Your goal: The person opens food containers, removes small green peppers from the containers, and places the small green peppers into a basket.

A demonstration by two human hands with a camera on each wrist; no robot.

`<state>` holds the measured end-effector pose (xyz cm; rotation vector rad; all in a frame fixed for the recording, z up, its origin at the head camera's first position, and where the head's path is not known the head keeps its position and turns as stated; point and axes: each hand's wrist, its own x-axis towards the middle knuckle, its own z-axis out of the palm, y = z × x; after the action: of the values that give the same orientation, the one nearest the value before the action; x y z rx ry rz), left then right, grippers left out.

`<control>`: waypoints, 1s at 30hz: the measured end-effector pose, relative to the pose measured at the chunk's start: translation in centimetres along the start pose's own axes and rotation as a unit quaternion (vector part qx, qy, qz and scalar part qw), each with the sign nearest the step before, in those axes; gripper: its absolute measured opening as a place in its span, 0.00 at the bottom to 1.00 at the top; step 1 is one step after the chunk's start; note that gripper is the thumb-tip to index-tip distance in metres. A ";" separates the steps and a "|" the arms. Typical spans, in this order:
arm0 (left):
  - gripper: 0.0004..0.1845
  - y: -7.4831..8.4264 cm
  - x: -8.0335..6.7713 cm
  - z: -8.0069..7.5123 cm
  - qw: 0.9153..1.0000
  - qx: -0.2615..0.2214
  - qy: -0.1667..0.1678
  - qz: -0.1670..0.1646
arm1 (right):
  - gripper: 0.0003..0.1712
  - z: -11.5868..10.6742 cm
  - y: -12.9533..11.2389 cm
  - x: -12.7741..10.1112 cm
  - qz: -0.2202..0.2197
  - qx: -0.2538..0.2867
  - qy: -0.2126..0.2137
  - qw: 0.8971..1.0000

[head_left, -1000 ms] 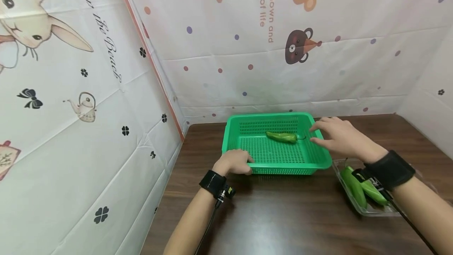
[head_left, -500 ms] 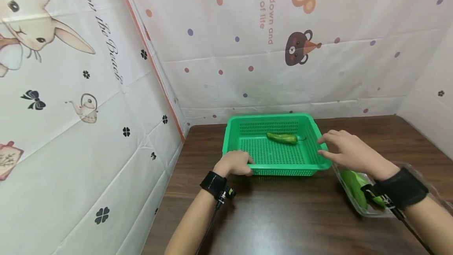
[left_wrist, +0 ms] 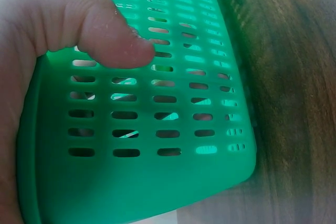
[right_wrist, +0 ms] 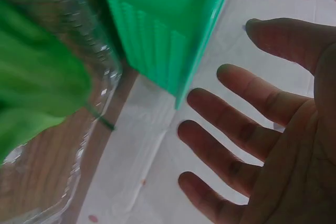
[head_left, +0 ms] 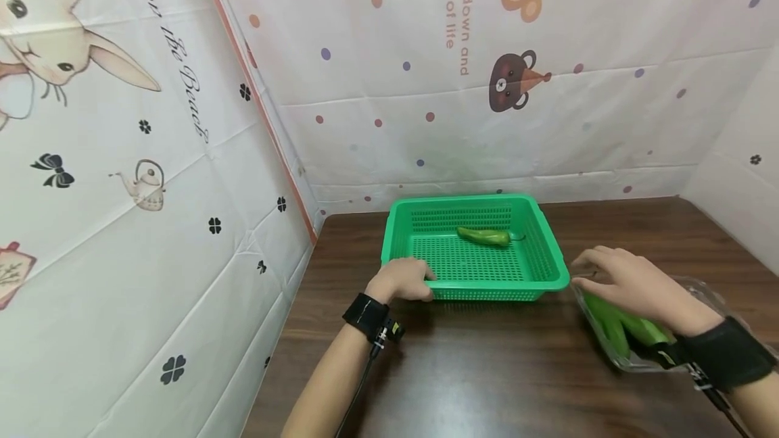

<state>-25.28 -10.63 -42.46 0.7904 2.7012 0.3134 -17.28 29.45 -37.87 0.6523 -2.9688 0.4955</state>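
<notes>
From the head view, a pepper [head_left: 483, 236] lay in the basket [head_left: 477, 286], more peppers [head_left: 610, 323] in the tray [head_left: 633, 366]. From the left wrist, the left hand [left_wrist: 58, 27] clamped the basket, likely steadying it; from the right, the right hand [right_wrist: 294, 145] was spread, empty.

The head view looks forward and down at the table [head_left: 462, 350] from farthest off, the green basket [head_left: 487, 293] toward four o'clock. The left wrist view sits very close to the basket's slotted wall [left_wrist: 142, 179], the left hand [left_wrist: 58, 30] toward ten. The right wrist view looks past the right hand [right_wrist: 283, 135], toward four; the basket, at twelve, appears in all three views, the clear tray [right_wrist: 106, 88], at nine, in this and the head view.
</notes>
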 end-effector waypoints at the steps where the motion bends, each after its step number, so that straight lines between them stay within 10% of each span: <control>1: 0.25 0.0 0.0 -0.1 1.000 -0.001 -0.001 -0.001 | 0.19 0.1 0.2 -0.2 0.008 0.001 -0.007 1.000; 30: 0.25 -0.3 0.2 0.2 1.000 -0.004 0.003 0.001 | 0.30 3.8 3.2 -3.8 0.123 0.021 -0.087 0.988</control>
<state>-25.50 -10.73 -42.79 0.7909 2.7030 0.3260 -15.15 32.48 -42.86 0.3481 -3.2321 0.5439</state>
